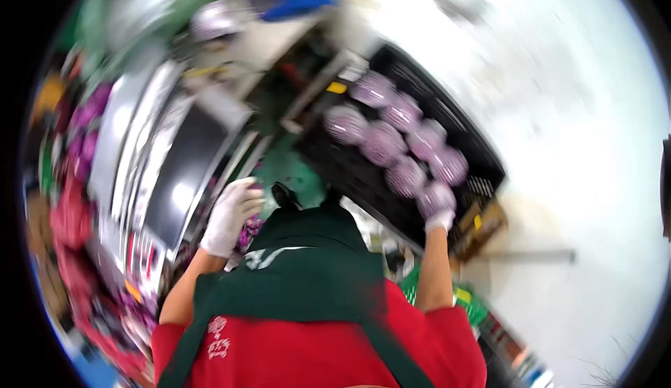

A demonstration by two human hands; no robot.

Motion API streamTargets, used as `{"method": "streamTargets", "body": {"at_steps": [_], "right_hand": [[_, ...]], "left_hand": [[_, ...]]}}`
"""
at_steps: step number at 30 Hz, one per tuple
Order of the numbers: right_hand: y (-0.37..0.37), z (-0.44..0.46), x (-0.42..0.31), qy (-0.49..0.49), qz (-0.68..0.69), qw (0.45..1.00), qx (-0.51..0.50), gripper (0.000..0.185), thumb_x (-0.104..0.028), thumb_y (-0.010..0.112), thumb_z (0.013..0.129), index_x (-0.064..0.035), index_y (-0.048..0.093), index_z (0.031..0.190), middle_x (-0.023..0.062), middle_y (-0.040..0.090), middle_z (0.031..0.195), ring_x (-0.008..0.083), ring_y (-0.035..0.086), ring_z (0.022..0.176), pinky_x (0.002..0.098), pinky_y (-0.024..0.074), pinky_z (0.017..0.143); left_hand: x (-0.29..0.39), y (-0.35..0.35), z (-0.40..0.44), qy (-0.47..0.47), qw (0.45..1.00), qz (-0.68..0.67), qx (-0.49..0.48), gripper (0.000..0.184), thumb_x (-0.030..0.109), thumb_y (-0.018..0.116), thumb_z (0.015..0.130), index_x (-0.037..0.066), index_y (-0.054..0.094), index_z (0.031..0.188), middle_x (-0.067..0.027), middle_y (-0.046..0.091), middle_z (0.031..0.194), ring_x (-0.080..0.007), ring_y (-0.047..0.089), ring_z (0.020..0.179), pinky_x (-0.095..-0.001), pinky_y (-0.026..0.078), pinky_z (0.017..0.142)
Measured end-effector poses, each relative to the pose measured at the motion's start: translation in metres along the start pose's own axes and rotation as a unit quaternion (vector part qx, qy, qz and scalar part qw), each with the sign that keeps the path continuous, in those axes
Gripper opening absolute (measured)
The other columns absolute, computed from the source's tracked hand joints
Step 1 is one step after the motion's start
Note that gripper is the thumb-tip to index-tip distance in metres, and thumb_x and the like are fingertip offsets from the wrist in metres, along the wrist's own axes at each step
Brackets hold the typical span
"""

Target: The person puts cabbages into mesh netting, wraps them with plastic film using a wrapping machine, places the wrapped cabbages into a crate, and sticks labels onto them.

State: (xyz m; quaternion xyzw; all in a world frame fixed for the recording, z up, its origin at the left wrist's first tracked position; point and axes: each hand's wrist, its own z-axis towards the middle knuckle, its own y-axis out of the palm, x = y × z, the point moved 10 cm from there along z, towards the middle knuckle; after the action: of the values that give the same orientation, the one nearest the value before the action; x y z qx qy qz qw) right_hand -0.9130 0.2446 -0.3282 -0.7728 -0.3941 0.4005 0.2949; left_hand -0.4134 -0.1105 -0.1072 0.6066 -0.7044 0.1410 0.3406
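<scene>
Bordering the black crate [349,175] is a pale surface [573,122], perhaps a wall.

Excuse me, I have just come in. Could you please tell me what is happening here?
A person in a red shirt and dark green apron is at a black crate that holds several round, shiny purple items. The gloved right hand is on the nearest one; the blur hides whether its fingers grip it. The gloved left hand is outside the crate, near a dark flat panel. I cannot tell whether it holds anything.
</scene>
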Motion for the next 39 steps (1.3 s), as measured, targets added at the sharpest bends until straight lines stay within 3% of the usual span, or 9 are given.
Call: {"method": "streamTargets", "body": {"at_steps": [2,3,9,13,19,27,31,34,39], "right_hand": [[-0.042,-0.099,-0.093,-0.033,-0.089,0.98,0.174,0.044,-0.02,0.046,0.093,0.0035,0.048,0.13,0.0211,0.057,0.111,0.0362,0.055,0.109,0.0459,0.0424,0.1],[-0.028,-0.125,-0.134,-0.321,-0.008,0.916,0.24,0.038,-0.014,0.049,0.092,0.004,0.05,0.126,0.0224,0.054,0.12,0.0357,0.051,0.115,0.0453,0.0376,0.103],[0.111,-0.41,-0.356,-0.678,0.072,0.716,-0.15,0.031,-0.01,0.044,0.096,-0.0004,0.056,0.122,0.0128,0.053,0.128,0.0281,0.041,0.126,0.0397,0.0278,0.109],[0.216,-0.486,-0.394,-0.591,0.114,0.734,-0.315,0.03,-0.017,0.044,0.098,0.0012,0.057,0.117,0.0118,0.058,0.121,0.0224,0.051,0.114,0.0346,0.036,0.102],[0.246,-0.506,-0.389,-0.478,0.094,0.842,-0.231,0.032,-0.02,0.045,0.091,0.0047,0.065,0.099,0.0095,0.065,0.093,0.0202,0.057,0.086,0.0318,0.0447,0.081],[0.241,-0.494,-0.386,-0.45,0.095,0.871,-0.174,0.031,-0.021,0.044,0.093,0.0037,0.062,0.088,0.0017,0.055,0.076,0.0124,0.044,0.066,0.0281,0.037,0.059],[0.253,-0.443,-0.379,-0.443,0.024,0.881,-0.168,0.034,-0.021,0.042,0.093,0.0052,0.062,0.087,0.0038,0.054,0.074,0.0146,0.043,0.066,0.029,0.0375,0.061],[0.251,-0.428,-0.381,-0.496,-0.022,0.861,-0.114,0.034,-0.023,0.043,0.093,0.0022,0.059,0.077,0.002,0.054,0.069,0.0136,0.044,0.059,0.0283,0.0393,0.056],[0.256,-0.432,-0.378,-0.434,0.085,0.879,-0.177,0.033,-0.019,0.045,0.092,0.0092,0.059,0.083,0.006,0.055,0.074,0.0163,0.045,0.067,0.0299,0.0389,0.063]], "left_hand": [[0.022,-0.025,-0.02,0.059,0.998,-0.012,0.016,0.031,0.029,0.049,0.097,0.008,0.054,0.12,-0.0104,0.063,0.102,-0.0191,0.062,0.093,-0.0307,0.049,0.084],[0.034,-0.037,-0.03,0.086,0.996,-0.014,0.027,0.028,0.028,0.05,0.098,0.009,0.056,0.117,-0.0091,0.064,0.1,-0.0166,0.063,0.09,-0.0291,0.049,0.083],[0.137,-0.157,-0.099,0.305,0.944,-0.049,0.118,0.023,0.016,0.056,0.094,0.004,0.058,0.114,-0.0046,0.064,0.097,-0.0125,0.061,0.092,-0.0277,0.048,0.085],[0.211,-0.343,-0.13,0.425,0.844,-0.016,0.326,0.031,0.018,0.062,0.091,0.003,0.056,0.117,-0.0055,0.062,0.105,-0.0124,0.057,0.099,-0.0278,0.046,0.089],[0.289,-0.592,-0.076,0.431,0.717,0.19,0.514,0.083,0.038,0.08,0.072,0.002,0.041,0.135,-0.023,0.052,0.125,-0.0318,0.051,0.118,-0.04,0.041,0.099],[0.359,-0.639,0.036,0.14,0.682,0.467,0.545,0.113,0.061,0.081,0.052,0.028,0.029,0.146,-0.023,0.022,0.15,-0.0485,0.024,0.136,-0.0607,0.03,0.104],[0.348,-0.708,0.053,0.272,0.739,0.303,0.537,0.094,0.047,0.084,0.057,0.019,0.044,0.137,-0.0186,0.056,0.123,-0.0352,0.06,0.107,-0.0418,0.048,0.093],[0.29,-0.774,0.072,0.355,0.826,-0.205,0.387,0.09,0.037,0.085,0.066,0.01,0.039,0.138,-0.0153,0.056,0.123,-0.029,0.062,0.102,-0.0452,0.051,0.089],[0.228,-0.75,0.072,0.317,0.773,-0.473,0.279,0.096,0.07,0.069,0.067,0.015,0.037,0.14,-0.0111,0.044,0.139,-0.0335,0.045,0.125,-0.0581,0.044,0.093]]}}
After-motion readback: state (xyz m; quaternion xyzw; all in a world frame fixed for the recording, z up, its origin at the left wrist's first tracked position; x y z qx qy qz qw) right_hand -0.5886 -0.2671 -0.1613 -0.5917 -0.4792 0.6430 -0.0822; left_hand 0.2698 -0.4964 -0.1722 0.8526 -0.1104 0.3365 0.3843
